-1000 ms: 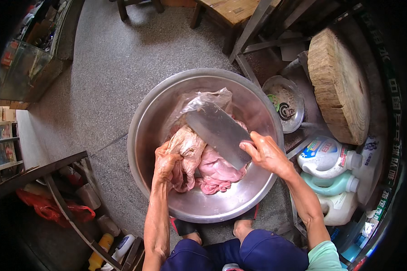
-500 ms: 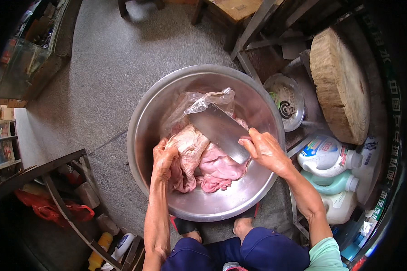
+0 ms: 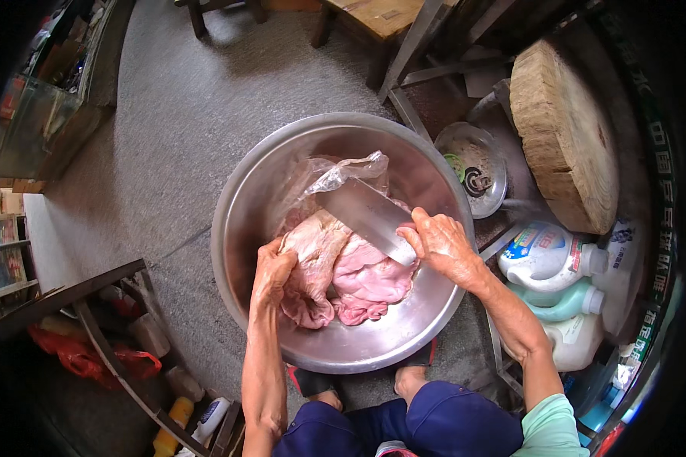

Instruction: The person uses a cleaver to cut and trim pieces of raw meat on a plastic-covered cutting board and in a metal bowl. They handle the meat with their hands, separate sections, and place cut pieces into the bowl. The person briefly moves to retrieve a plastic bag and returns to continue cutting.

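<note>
A wide metal basin (image 3: 232, 190) stands on the floor in front of my feet. Inside lies a heap of pale pink raw meat (image 3: 370, 274) with skin and folds, partly covered at the far side by a clear plastic bag (image 3: 312, 183). My left hand (image 3: 273, 268) grips the edge of the skin-covered piece (image 3: 312, 247), fingers closed round it. My right hand (image 3: 442, 247) is closed round a cleaver, its handle hidden in the fist. The broad cleaver blade (image 3: 366, 217) lies over the meat, its far end by the bag.
To the right are a thick round wooden chopping block (image 3: 560, 137), a clear bowl (image 3: 476, 164) with dark bits, and several plastic jugs (image 3: 549, 255). A wooden stool (image 3: 381, 15) stands at the back. A low rack (image 3: 91, 327) with a red bag is at left.
The cleaver and my right hand have shifted slightly up and to the left in the picture. My left hand keeps its hold on the meat. The whole view has moved a little.
</note>
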Tool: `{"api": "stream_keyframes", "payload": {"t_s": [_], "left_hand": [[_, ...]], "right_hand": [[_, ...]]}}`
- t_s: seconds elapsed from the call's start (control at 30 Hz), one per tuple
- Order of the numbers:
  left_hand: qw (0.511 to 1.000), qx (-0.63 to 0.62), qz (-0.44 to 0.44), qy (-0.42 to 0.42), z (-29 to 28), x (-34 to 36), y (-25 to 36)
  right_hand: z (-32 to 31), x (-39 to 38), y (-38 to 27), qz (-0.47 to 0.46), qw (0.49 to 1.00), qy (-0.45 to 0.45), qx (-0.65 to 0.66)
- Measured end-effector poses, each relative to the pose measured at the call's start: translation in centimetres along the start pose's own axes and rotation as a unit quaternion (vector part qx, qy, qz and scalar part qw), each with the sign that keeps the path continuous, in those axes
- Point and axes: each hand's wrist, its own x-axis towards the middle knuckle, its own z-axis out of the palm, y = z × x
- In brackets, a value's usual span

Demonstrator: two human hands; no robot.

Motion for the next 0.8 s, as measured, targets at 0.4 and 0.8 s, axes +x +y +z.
{"api": "stream_keyframes", "payload": {"t_s": [0.4,0.8], "left_hand": [[0.98,0.156,-0.081,-0.098,0.0,4.2,1.4],[0.948,-0.278,-0.077,-0.135,-0.5,2.3,-1.0]], "right_hand": [[-2.3,-1.9,-1.9,0.0,0.997,-0.007,0.073],[-0.4,-2.3,-2.7,0.007,0.994,-0.047,0.095]]}}
